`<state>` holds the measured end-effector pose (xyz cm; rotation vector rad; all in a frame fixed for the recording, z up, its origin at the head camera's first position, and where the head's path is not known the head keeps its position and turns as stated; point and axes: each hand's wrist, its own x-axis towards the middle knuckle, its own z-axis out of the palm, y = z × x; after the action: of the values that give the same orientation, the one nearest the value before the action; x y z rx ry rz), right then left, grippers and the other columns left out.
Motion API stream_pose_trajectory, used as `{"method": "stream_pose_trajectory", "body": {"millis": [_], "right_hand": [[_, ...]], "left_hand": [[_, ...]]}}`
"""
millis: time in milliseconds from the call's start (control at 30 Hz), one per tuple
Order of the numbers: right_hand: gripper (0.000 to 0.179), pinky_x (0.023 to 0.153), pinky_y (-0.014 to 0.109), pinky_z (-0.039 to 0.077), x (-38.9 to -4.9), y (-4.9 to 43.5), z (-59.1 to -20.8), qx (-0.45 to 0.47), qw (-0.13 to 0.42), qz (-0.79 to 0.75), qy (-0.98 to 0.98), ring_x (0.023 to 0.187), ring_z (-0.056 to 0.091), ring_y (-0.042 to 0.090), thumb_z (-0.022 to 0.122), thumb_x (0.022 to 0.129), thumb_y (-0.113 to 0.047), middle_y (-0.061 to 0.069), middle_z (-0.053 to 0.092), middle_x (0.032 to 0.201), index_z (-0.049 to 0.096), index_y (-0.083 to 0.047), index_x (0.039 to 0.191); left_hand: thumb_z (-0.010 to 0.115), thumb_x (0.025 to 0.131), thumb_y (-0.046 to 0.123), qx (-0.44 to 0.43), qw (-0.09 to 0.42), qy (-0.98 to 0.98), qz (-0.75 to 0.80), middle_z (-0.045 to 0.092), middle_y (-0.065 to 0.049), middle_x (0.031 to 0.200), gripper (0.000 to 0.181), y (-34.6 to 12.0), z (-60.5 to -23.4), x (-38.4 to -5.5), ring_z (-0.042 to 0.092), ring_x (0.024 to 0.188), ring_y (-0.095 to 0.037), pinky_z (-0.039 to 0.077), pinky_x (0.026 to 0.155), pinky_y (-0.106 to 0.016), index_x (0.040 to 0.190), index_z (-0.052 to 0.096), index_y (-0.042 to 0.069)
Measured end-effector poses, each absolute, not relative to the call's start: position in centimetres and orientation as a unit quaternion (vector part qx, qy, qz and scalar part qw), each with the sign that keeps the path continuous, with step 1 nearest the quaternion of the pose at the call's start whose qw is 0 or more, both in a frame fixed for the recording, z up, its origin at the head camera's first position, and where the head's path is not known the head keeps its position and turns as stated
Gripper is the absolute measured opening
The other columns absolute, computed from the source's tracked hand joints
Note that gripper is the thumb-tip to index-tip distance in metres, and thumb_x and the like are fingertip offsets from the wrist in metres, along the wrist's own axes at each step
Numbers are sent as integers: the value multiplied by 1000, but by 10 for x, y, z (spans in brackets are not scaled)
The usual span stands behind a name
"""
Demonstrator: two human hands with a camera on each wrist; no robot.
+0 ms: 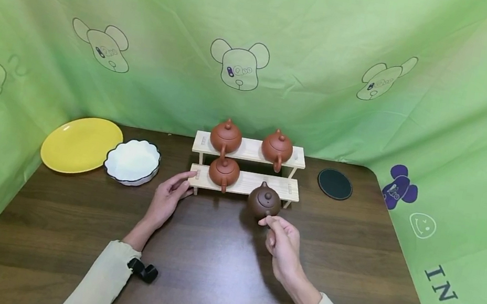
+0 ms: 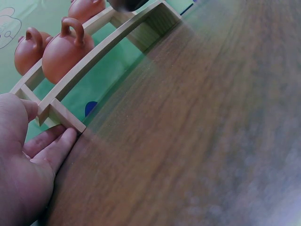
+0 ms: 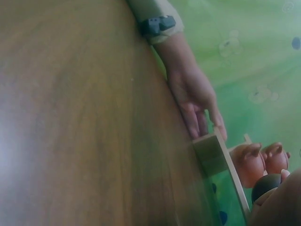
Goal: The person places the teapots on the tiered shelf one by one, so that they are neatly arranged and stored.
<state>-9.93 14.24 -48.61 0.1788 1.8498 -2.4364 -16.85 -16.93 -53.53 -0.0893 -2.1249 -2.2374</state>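
Observation:
A dark brown teapot is at the right front edge of the lower tier of a two-tier wooden stand. My right hand pinches its handle, which the fingers mostly hide; whether its base touches the tier cannot be told. My left hand holds the left end of the lower tier, the thumb at the board and other fingers against the leg. A reddish-brown teapot sits on that tier's left part. Two more, a left one and a right one, sit on the upper tier.
Left of the stand lie a yellow plate and a white scalloped dish with a dark rim. A round black coaster lies to the right. Green printed cloth hangs behind and beside the brown wooden table.

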Motion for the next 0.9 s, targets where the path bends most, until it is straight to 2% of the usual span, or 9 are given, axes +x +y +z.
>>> {"method": "stream_pose_trajectory", "body": {"millis": [500,900], "right_hand": [[27,41,15,17,-118,138,-490,71,13,-797,600,43,27,1,62,108,-8,-8,42,55,78,-12,86],[28,40,15,17,-132,132,-490,72,4,-804,590,42,28,1,62,108,-8,-7,43,55,79,-12,86]], "left_hand": [[54,117,5,-34,31,-696,-717,57,-28,158,37,-170,-534,-167,69,121,-4,63,107,-27,152,62,-6],[54,117,4,-28,22,-691,-722,58,-23,158,37,-170,-533,-167,69,122,-3,63,107,-28,152,62,-4]]}}
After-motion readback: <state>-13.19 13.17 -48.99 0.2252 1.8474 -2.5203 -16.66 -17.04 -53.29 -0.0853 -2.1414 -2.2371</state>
